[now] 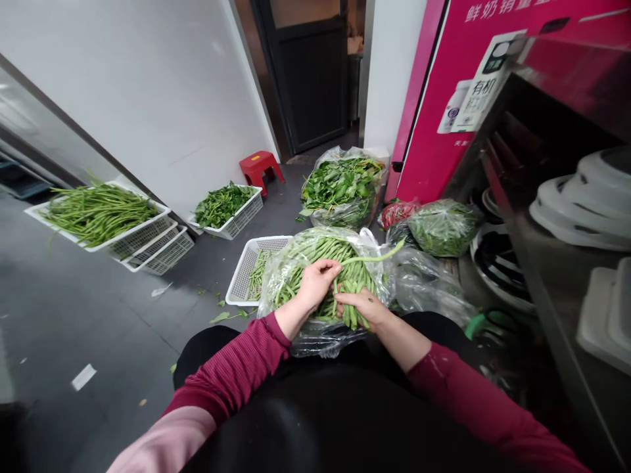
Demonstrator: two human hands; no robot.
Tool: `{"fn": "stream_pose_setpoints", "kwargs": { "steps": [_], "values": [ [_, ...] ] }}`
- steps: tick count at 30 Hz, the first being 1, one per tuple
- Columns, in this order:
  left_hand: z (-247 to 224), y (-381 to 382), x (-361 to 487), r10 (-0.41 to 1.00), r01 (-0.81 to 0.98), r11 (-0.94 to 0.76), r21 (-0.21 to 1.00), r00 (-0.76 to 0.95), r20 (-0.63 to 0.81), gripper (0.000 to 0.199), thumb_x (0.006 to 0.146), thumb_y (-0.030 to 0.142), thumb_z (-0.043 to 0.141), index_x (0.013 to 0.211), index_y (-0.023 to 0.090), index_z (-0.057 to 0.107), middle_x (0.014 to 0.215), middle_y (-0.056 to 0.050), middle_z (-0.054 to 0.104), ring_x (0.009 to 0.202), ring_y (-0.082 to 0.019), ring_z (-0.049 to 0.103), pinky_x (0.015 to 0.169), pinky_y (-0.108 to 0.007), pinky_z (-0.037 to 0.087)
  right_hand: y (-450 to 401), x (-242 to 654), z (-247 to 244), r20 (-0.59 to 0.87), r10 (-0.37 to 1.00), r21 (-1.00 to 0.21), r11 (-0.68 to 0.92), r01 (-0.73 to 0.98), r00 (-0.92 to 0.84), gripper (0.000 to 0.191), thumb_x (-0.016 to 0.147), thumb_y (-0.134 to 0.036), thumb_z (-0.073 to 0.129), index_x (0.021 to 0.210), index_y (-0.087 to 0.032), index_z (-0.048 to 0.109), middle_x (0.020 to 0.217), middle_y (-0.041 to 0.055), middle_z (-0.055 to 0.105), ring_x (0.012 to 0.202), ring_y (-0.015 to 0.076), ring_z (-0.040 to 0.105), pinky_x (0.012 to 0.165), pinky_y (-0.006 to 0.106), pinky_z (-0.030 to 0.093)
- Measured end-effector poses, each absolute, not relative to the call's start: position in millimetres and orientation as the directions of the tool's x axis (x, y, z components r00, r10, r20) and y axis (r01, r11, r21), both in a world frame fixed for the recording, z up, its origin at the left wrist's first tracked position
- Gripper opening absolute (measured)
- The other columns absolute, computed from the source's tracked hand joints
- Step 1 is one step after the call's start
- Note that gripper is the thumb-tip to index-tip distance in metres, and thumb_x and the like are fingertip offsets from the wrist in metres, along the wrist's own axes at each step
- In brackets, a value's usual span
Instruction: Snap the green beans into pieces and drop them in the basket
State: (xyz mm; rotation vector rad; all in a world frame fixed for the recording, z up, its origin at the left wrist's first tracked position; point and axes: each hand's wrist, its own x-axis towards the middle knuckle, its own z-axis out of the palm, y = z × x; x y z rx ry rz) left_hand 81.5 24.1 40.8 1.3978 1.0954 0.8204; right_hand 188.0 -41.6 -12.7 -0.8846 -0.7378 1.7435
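Note:
A large clear plastic bag full of long green beans lies open in front of my lap. Over it, my left hand pinches the end of one long green bean, which sticks out to the right. My right hand is closed around a bunch of green beans, just right of my left hand. Beside the bag on the left, a white basket holds short bean pieces.
Stacked white baskets with long green stems stand at left. Farther off are a leafy basket, a red stool and a bag of leafy greens. Bagged greens and a metal shelf with white containers are at right.

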Motion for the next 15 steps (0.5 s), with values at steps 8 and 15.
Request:
{"fn": "stream_pose_setpoints", "kwargs": {
  "steps": [8, 15],
  "values": [
    [29, -4, 56, 0.780, 0.544, -0.149, 0.825, 0.578, -0.240, 0.037, 0.083, 0.044, 0.034, 0.073, 0.014, 0.053, 0.056, 0.000, 0.052, 0.043, -0.008, 0.046, 0.044, -0.020, 0.037, -38, 200, -6, -0.164, 0.986, -0.904, -0.133, -0.406, 0.043, 0.026, 0.066, -0.033, 0.060, 0.050, -0.014, 0.053, 0.047, 0.0005, 0.053, 0.043, 0.0102, 0.049, 0.044, 0.022, 0.040],
    [42, -15, 49, 0.207, 0.315, -0.857, 0.408, 0.935, -0.288, 0.011, 0.072, 0.021, 0.051, 0.070, 0.020, 0.062, 0.069, -0.001, 0.062, 0.063, -0.014, 0.056, 0.057, -0.022, 0.038, -40, 201, -4, -0.252, 0.967, -0.932, -0.234, -0.276, 0.032, 0.023, 0.065, -0.028, 0.059, 0.048, -0.015, 0.052, 0.042, -0.0009, 0.050, 0.038, 0.0093, 0.045, 0.039, 0.021, 0.037]
  ]
}}
